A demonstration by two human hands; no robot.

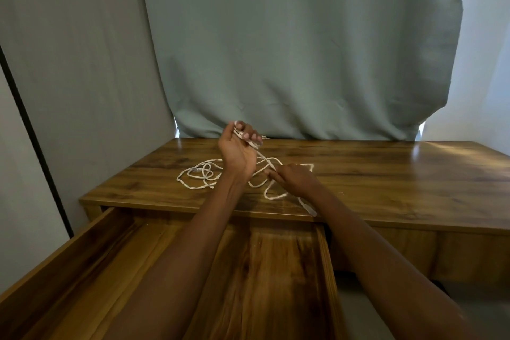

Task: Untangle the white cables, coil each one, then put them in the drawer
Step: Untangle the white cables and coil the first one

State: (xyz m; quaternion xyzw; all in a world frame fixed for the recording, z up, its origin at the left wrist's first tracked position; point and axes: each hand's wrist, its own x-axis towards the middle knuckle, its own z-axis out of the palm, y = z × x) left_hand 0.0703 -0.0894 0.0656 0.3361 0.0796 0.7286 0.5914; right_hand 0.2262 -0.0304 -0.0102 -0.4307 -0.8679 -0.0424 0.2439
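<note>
A tangle of white cables (205, 174) lies in loose loops on the wooden desk top (386, 174). My left hand (238, 148) is raised above the tangle, its fingers closed around a few folded strands, and a strand runs down from it to the desk. My right hand (292, 178) rests low on the desk to the right and pinches a strand between its fingertips. More loops lie around and partly under that hand. One cable end (309, 208) reaches the desk's front edge. The open drawer (327, 262) sits below my forearms with nothing visible inside.
A grey-green curtain (303, 50) hangs behind the desk. A grey panel with a black edge (33, 141) stands at the left. The drawer's left wall (63, 257) juts toward me.
</note>
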